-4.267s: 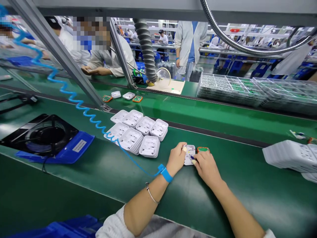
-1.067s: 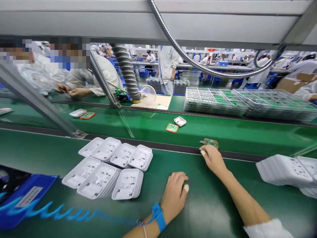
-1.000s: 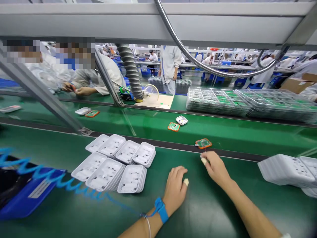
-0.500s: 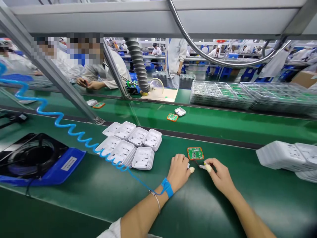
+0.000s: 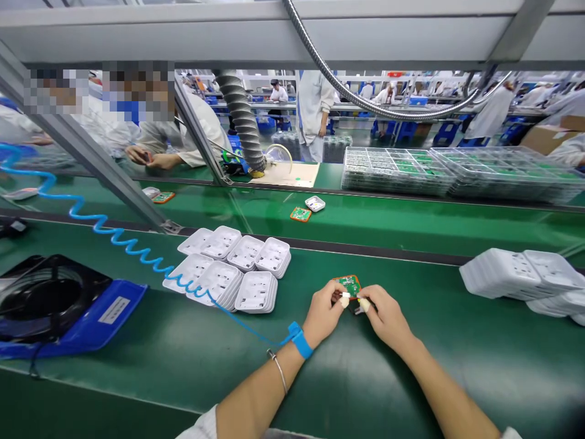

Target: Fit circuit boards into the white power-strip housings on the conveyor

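2 hands nr each other, mid-bench, at the near edge of an orange-rimmed PCB [image 5: 349,284] lying green side up on the green bench [image 5: 292,390]. L hand [image 5: 323,314]: thumb + fingers closed, pinching a small white piece [image 5: 346,295] over the PCB's near edge. R hand [image 5: 388,318]: thumb & index bent in close tog. just right of it; dark wires + a small grey part [image 5: 358,310] by the thumb tip, but can't tell if gripped. Cream cover on each thumb tip. Blue wrist strap [image 5: 300,340] on L wrist, w/ coiled blue cord [image 5: 98,222] running left.

Left of hands: stacks of white shells [image 5: 222,277], open side up. Far left: black fan [image 5: 52,296] w/ blue base [image 5: 103,320]; white label [image 5: 114,310] on base has dark print, too small to read. No brand legible. Right: more white shells in a tilted stack [image 5: 507,274]. Far side, on green belt [image 5: 237,213]: 2nd PCB [image 5: 300,214] beside a white shell [image 5: 315,203].
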Demonstrator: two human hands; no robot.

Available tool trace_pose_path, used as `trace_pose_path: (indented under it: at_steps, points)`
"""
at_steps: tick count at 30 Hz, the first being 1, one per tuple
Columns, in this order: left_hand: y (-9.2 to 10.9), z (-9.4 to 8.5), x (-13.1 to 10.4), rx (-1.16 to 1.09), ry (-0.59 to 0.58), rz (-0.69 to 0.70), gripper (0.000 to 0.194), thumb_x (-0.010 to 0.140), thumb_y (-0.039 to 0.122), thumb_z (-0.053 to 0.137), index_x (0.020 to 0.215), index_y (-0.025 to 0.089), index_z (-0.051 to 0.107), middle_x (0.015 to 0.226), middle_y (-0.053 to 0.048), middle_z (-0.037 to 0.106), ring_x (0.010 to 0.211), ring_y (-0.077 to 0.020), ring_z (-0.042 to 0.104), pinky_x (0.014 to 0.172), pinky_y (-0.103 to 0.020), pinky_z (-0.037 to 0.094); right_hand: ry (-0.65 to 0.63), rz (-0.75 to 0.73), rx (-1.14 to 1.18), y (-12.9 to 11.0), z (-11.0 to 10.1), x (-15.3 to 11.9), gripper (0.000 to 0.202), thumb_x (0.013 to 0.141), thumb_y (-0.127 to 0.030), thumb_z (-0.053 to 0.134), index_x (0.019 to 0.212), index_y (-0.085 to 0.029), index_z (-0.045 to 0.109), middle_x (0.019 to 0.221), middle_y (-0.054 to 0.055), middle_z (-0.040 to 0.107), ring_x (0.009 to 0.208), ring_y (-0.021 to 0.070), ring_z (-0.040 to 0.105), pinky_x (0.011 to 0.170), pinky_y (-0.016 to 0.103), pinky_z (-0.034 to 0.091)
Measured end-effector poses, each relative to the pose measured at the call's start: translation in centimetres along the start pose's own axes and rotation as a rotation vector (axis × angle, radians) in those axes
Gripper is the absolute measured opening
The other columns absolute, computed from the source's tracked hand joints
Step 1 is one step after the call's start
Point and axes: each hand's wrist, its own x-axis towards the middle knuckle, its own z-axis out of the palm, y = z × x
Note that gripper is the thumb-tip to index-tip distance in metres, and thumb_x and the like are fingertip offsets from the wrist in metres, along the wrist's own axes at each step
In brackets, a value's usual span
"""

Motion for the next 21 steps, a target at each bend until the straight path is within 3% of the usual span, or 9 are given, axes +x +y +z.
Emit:
trace_pose_path:
  at_steps: [3,7,9,13,21]
  points:
    - [-0.1,0.1,0.1,-0.094,-0.014,-0.068,0.006,0.077,0.021,0.055,0.081,0.018,0.052,0.073,0.001,0.057,0.066,-0.0120,0.051,0.063,-0.023,0.039,-0.026,0.008,0.002,-0.2,0.2,0.0,0.013,0.089,-0.019,0.037,0.093,-0.022,0.050,0.088,0.004,0.055,0.081,0.0168,0.051,0.073,0.031,0.041]
    - [-0.5,0.1,0.2,-0.194,0.000,-0.046,0.007,0.080,0.023,0.052,0.083,0.018,0.050,0.091,-0.003,0.062,0.078,-0.0139,0.055,0.070,-0.025,0.041,-0.024,0.007,0.006,-0.4,0.3,0.0,0.014,0.089,-0.018,0.037,0.094,-0.021,0.050,0.089,0.004,0.055,0.083,0.0168,0.051,0.073,0.031,0.040]
    - [-0.5,0.2,0.1,-0.215,-0.018,-0.046,0.006,0.081,0.024,0.050,0.084,0.018,0.049,0.086,-0.002,0.062,0.076,-0.0137,0.056,0.069,-0.025,0.041,-0.028,0.003,0.005,-0.6,0.3,0.1,0.014,0.089,-0.019,0.037,0.093,-0.021,0.051,0.089,0.004,0.055,0.083,0.0168,0.051,0.074,0.031,0.040]
    - [0.2,0.3,0.1,-0.143,-0.014,-0.101,0.007,0.074,0.019,0.056,0.075,0.018,0.049,0.067,0.004,0.054,0.062,-0.0107,0.050,0.060,-0.022,0.038,-0.056,0.006,-0.008,-0.8,0.3,0.1,0.014,0.090,-0.021,0.037,0.091,-0.021,0.051,0.088,0.004,0.056,0.082,0.0170,0.051,0.073,0.031,0.040]
    - [0.7,0.2,0.2,0.014,-0.019,-0.104,0.006,0.067,0.014,0.058,0.069,0.017,0.054,0.064,0.004,0.054,0.061,-0.0108,0.048,0.059,-0.022,0.035,-0.079,0.003,-0.066,-0.8,0.2,0.2,0.018,0.089,-0.017,0.036,0.090,-0.021,0.053,0.089,0.005,0.057,0.083,0.0174,0.051,0.073,0.032,0.041]
